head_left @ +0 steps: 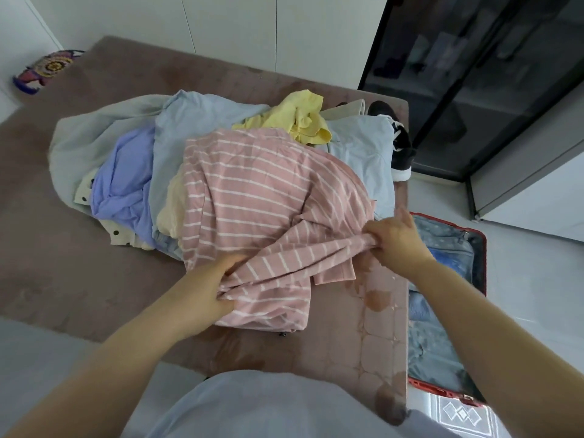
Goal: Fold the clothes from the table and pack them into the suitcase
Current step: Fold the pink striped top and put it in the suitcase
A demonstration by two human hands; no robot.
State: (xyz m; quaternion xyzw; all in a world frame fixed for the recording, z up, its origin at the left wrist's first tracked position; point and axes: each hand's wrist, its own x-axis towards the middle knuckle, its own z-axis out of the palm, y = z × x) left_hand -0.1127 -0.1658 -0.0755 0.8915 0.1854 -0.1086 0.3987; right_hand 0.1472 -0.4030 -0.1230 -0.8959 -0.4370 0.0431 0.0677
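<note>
A pink shirt with thin white stripes (259, 197) lies crumpled on top of a heap of clothes on the brown-covered table (63, 263). My left hand (211, 289) grips a bunched fold at its near edge. My right hand (395, 241) pinches a gathered piece of the same shirt at its right side. Under and behind it lie a light blue garment (189, 128), a lilac one (126, 181), a yellow one (300, 118) and a grey one (91, 134). The open red suitcase (480, 248) sits on the floor right of the table, with blue fabric inside.
A black-and-white shoe (401, 147) sits at the table's far right corner. A dark glass cabinet (474, 74) stands behind the suitcase. A colourful patterned object (47, 71) lies at the far left. A patterned mat (458, 415) lies on the floor near the suitcase.
</note>
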